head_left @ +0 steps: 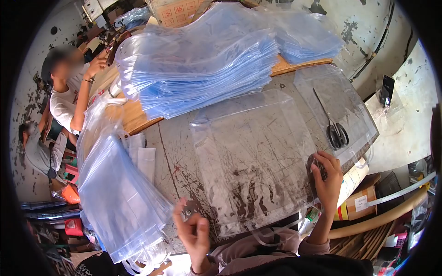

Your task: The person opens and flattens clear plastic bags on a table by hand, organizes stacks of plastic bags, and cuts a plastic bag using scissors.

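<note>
A clear plastic bag (pixel 258 156) is lying flat on the scratched worktable (pixel 177 152), in front of the person and between the two hands. Left hand (pixel 192 232): hovering or resting near the bag's near left corner, fingers open and loosely bent, thumb apart, somewhat blurred; contact with the table is not readable. Right hand (pixel 328 177): placed at the bag's right edge, fingers curving over a dark object (pixel 315 171); cannot tell whether they are gripping it.

Surroundings: black-handled scissors (pixel 337 133) are lying on another clear sheet (pixel 331 96) to the right, blades pointing away. A thick pile of bluish plastic bags (pixel 198 73) is sitting across the far side, partly over a wooden board (pixel 133 115). A second stack of bags (pixel 119 193) is lying at left, its near end overhanging the table. Farther left, a co-worker (pixel 66 101) in a white shirt is raising one hand.
</note>
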Demonstrator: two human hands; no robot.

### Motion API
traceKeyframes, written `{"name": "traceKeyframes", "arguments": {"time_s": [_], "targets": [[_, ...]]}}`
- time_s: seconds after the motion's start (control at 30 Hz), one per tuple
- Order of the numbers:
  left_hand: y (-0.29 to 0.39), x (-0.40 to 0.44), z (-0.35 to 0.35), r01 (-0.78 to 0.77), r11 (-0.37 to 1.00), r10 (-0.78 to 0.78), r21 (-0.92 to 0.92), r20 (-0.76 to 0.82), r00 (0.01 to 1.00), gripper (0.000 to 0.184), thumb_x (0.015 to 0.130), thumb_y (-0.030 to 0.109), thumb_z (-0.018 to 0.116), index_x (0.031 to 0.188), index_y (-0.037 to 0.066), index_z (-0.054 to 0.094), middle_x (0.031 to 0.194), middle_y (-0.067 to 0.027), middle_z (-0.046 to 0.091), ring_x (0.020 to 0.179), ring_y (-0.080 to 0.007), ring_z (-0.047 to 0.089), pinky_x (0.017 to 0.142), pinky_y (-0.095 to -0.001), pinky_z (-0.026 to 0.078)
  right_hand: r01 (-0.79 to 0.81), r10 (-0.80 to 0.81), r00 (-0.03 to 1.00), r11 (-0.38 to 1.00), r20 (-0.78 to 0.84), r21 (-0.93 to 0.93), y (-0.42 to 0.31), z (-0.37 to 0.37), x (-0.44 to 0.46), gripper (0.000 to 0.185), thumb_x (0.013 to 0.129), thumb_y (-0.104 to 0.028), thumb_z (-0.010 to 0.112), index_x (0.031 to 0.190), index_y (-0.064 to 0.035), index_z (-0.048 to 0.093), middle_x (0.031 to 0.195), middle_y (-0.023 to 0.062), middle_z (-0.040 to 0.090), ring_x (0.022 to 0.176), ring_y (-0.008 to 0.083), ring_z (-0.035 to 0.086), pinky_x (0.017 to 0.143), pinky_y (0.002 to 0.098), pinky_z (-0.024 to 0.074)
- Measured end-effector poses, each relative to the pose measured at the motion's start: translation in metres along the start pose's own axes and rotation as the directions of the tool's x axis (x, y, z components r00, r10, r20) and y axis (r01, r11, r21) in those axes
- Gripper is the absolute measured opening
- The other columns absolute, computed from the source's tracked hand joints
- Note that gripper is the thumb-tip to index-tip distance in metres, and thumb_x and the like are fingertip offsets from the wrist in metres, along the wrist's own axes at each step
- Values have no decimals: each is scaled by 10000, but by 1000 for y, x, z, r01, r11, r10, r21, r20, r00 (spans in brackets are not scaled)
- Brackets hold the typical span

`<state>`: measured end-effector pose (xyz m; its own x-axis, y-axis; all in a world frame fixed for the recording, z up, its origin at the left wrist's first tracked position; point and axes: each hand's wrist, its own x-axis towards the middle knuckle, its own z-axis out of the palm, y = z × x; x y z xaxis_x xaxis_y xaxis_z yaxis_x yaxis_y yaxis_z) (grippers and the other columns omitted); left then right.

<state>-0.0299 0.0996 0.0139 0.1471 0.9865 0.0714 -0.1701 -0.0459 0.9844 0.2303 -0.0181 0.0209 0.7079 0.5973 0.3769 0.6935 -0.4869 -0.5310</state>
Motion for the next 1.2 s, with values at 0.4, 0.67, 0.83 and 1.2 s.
{"name": "traceKeyframes", "arguments": {"time_s": [0.4,0.67,0.83,1.2], "targets": [[2,-6,31,-730,497,15,469,836,548,501,696,295,716,1157,149,582,630,-4,421,539,-159,477,490,-296,402,61,-160,954,933,254,355,-44,-2,-11,364,658,19,670,1009,-71,637,1144,100,569,949,264,564,752,327,483],[-1,-5,29,-764,448,-16,464,859,512,469,759,343,644,1181,158,556,656,3,403,555,-127,479,490,-260,414,208,-349,867,902,356,378,-54,0,-18,267,690,-5,654,952,-54,636,1250,96,519,969,287,524,797,341,462],[0,-4,30,-759,445,-41,475,858,512,459,759,344,646,1168,152,567,649,2,398,546,-128,471,483,-262,408,212,-314,897,923,311,321,-60,7,-26,221,667,-5,655,885,-39,658,1200,111,559,947,286,532,778,336,458],[-7,-7,30,-698,521,8,491,815,580,471,671,342,727,1093,160,624,573,8,366,461,-136,421,428,-276,355,-434,238,901,491,364,755,-13,-6,-15,305,816,56,550,1121,58,541,994,133,613,844,148,592,714,260,498]]}}
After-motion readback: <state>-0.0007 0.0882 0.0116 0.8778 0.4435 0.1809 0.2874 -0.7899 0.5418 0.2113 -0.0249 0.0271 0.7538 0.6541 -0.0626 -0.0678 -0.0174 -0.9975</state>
